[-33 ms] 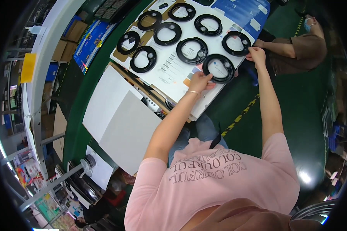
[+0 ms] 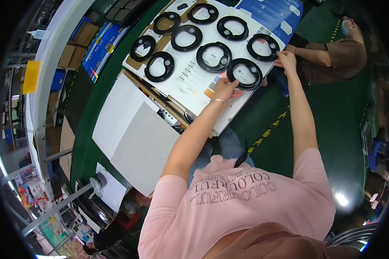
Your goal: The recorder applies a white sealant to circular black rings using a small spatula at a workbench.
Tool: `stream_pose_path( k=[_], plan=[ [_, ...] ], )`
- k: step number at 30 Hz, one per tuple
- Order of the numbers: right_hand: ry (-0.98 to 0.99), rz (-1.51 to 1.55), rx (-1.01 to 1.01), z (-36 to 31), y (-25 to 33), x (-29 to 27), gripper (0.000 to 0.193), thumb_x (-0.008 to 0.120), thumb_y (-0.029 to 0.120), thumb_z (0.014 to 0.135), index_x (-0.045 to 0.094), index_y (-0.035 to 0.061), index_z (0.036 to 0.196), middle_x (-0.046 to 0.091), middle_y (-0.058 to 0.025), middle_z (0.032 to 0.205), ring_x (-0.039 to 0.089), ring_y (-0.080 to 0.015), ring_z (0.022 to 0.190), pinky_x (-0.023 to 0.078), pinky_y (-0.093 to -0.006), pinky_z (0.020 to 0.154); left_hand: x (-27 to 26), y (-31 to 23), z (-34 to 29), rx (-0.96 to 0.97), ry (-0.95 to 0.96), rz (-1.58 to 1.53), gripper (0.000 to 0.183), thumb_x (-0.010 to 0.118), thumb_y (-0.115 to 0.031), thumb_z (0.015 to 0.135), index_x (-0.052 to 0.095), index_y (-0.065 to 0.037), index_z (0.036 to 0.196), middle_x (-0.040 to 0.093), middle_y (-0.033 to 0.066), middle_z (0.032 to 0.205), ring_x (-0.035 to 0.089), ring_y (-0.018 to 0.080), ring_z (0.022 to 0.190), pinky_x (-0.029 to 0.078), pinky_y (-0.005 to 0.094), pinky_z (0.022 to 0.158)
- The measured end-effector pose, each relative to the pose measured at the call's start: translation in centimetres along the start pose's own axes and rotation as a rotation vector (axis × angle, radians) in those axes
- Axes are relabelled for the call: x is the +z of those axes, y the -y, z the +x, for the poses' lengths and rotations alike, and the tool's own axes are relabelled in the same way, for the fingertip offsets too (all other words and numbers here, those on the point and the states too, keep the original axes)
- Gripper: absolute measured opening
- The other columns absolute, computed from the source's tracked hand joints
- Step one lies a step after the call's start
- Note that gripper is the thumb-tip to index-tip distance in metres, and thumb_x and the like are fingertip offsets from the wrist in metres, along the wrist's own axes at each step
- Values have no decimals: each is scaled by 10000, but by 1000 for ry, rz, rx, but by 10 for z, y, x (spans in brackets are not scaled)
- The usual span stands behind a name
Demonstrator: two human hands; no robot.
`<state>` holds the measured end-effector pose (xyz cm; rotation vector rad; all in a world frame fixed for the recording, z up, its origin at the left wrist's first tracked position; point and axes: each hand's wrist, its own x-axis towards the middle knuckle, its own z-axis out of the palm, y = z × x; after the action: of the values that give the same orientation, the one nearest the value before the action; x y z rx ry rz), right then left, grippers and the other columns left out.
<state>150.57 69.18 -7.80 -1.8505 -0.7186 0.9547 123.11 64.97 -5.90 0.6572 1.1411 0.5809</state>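
Observation:
Several black rings, each with a small round piece at its inner edge, are spread over printed white sheets (image 2: 188,88) on a work surface. My left hand (image 2: 224,90) has its thumb over the lower left rim of the nearest black ring (image 2: 256,83), its fingers partly hidden. My right hand (image 2: 287,63) pinches the right edge of another black ring (image 2: 251,52) farther back. Just left of these two is a third black ring (image 2: 201,64), untouched. I cannot tell whether the held rings are lifted off the sheets.
Large white and grey boards (image 2: 140,140) lean at the near left of the stack. A blue printed sheet (image 2: 270,15) is at the far end. Beyond my right hand a person in a brown shirt (image 2: 333,62) stands close to the table. A metal frame post (image 2: 41,103) rises at left.
The rings and sheets appear very slightly shifted leftward in view. Both hands stay at the same two rings.

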Motion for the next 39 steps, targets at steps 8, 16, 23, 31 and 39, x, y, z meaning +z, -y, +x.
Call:
stream_pose_path(
  k=[8, 16, 23, 31, 39],
  plan=[
    [-6, -491, -185, 68, -4, 16, 255, 559, 171, 702, 581, -35, 851, 608, -129, 633, 602, -180, 520, 493, -272, 478, 39, -5, 46, -38, -129, -70, 245, 516, -67, 793, 370, 59, 944, 530, 175, 803, 609, 306, 632, 539, 345, 507],
    [-102, -694, -374, 67, -12, 16, 327, 532, 245, 710, 573, 23, 947, 604, -113, 592, 594, -184, 508, 473, -289, 530, 35, -6, 53, 19, -205, -42, 383, 510, -53, 781, 302, 56, 1083, 542, 213, 847, 610, 298, 634, 526, 334, 500],
    [-186, -727, -412, 60, -19, 13, 386, 545, 259, 696, 547, 38, 1013, 606, -94, 592, 590, -180, 505, 463, -282, 545, 42, -3, 35, 28, -314, -171, 494, 515, -13, 729, 240, 11, 1140, 462, 201, 957, 590, 283, 703, 521, 334, 593],
    [-42, -519, -139, 53, -9, 4, 439, 559, 234, 700, 487, 19, 1076, 608, -83, 614, 573, -149, 474, 453, -238, 487, 24, 0, -3, 65, -214, -160, 496, 497, -28, 736, 272, 4, 1177, 429, 136, 1038, 540, 256, 882, 470, 321, 746],
    [-239, -368, -480, -13, -3, 19, 311, 535, 137, 756, 502, 39, 1050, 575, -52, 598, 542, -117, 559, 413, -239, 549, -117, 42, -121, 273, -476, -319, 305, 470, 0, 750, 411, 10, 1049, 438, 111, 1012, 525, 237, 906, 465, 376, 776]
  ],
)
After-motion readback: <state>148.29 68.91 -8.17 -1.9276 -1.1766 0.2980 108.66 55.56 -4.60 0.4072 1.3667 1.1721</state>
